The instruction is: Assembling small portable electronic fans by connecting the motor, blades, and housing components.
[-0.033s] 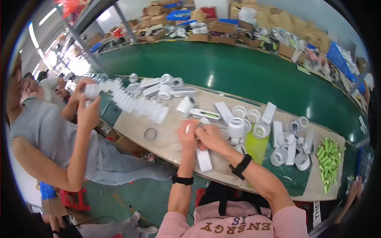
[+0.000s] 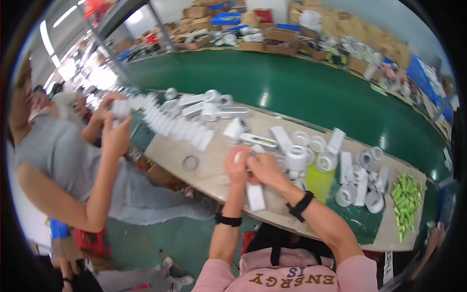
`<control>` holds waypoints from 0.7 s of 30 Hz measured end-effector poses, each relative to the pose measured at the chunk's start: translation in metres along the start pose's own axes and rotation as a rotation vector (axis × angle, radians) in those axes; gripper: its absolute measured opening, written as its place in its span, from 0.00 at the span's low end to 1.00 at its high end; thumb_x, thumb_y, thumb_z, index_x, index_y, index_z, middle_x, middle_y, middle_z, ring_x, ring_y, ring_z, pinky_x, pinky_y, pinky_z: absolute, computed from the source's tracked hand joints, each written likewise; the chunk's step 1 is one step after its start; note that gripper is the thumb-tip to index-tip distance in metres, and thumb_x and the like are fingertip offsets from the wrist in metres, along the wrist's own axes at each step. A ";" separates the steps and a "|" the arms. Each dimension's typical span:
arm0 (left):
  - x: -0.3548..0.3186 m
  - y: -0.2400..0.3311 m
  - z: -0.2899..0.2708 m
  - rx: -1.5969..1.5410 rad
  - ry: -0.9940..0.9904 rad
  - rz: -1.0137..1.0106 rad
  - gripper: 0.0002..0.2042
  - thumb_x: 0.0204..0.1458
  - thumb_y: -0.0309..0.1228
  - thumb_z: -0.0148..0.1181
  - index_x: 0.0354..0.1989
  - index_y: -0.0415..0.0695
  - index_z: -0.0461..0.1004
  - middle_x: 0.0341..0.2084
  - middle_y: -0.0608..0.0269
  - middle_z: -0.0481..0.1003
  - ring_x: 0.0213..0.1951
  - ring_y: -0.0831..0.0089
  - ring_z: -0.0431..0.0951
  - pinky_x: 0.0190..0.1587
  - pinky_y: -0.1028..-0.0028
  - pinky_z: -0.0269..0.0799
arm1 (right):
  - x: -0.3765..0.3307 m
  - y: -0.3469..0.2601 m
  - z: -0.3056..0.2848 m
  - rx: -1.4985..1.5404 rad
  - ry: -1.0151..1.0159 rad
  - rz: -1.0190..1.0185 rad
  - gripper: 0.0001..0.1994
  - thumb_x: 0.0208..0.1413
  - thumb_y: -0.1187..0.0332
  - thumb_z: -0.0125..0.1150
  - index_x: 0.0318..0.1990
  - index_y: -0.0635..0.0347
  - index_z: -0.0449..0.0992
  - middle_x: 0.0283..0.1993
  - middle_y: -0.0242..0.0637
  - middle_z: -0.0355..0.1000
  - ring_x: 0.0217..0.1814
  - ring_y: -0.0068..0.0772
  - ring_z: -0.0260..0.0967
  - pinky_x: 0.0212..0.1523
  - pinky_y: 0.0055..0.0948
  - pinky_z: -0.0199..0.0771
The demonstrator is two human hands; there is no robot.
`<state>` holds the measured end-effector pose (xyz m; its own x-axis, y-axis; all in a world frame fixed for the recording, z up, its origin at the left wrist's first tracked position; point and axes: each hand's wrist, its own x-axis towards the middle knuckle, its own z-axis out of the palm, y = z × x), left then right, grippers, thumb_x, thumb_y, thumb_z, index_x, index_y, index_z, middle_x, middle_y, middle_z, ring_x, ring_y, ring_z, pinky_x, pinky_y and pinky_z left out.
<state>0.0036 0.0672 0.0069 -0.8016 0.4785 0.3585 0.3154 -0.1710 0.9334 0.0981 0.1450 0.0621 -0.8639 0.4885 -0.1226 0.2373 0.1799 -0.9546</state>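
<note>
Near the front edge of the table (image 2: 219, 177), as the head view shows it, the person's two hands meet over the work. The left hand (image 2: 236, 168) is curled around a small white part (image 2: 238, 157), most of it hidden by the fingers. The right hand (image 2: 265, 168) comes in from the other side, its fingers bent narrow against the left hand; I cannot tell whether they grip the same part. Just below the hands is a white handle (image 2: 256, 196), its upper end covered by them; whether it joins the held part cannot be told.

White pieces crowd the space beyond and to the right of the hands: a long piece with a green strip (image 2: 262, 141) just past the fingertips, and a white cup (image 2: 296, 158) close to the right hand. Further right come a yellow-green sheet (image 2: 318, 187), a dark green mat (image 2: 364, 226) under more white parts, and a heap of bright green pieces (image 2: 407, 202) near the table's end.

To the left, a grey ring (image 2: 190, 163) lies flat on the table, and slanting rows of white pieces (image 2: 177, 127) lie beyond it. A co-worker (image 2: 63, 160) beside the table holds a white round part (image 2: 120, 109). Cardboard boxes (image 2: 281, 36) line the far side of the green surface (image 2: 224, 73).
</note>
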 end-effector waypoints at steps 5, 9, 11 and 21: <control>-0.003 -0.004 0.026 0.013 0.047 0.082 0.08 0.47 0.30 0.56 0.29 0.38 0.74 0.27 0.58 0.74 0.32 0.71 0.73 0.39 0.71 0.67 | -0.001 0.020 -0.014 -0.006 -0.017 -0.096 0.19 0.56 0.64 0.42 0.21 0.68 0.73 0.14 0.39 0.69 0.15 0.28 0.70 0.15 0.26 0.70; 0.000 0.026 0.014 0.028 0.043 0.184 0.07 0.46 0.30 0.55 0.28 0.38 0.73 0.27 0.56 0.72 0.32 0.65 0.72 0.39 0.71 0.66 | -0.010 -0.003 -0.007 0.284 -0.015 0.049 0.18 0.57 0.61 0.44 0.28 0.70 0.70 0.19 0.40 0.69 0.15 0.27 0.68 0.14 0.22 0.70; 0.004 0.038 0.002 0.142 0.061 0.326 0.07 0.47 0.31 0.54 0.30 0.40 0.73 0.28 0.56 0.72 0.33 0.60 0.71 0.45 0.65 0.64 | -0.011 -0.016 -0.006 0.306 -0.136 0.117 0.18 0.60 0.60 0.42 0.32 0.70 0.69 0.25 0.40 0.71 0.18 0.26 0.70 0.16 0.21 0.73; 0.012 0.037 -0.004 0.158 -0.256 0.459 0.09 0.42 0.31 0.57 0.31 0.40 0.73 0.26 0.57 0.73 0.33 0.59 0.72 0.47 0.60 0.63 | -0.013 -0.012 -0.025 0.358 -0.249 0.093 0.12 0.59 0.66 0.43 0.38 0.69 0.68 0.30 0.41 0.72 0.27 0.29 0.74 0.25 0.23 0.76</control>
<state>0.0031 0.0632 0.0458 -0.4208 0.5829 0.6951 0.6917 -0.2895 0.6616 0.1178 0.1581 0.0816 -0.9372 0.2605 -0.2321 0.1881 -0.1830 -0.9650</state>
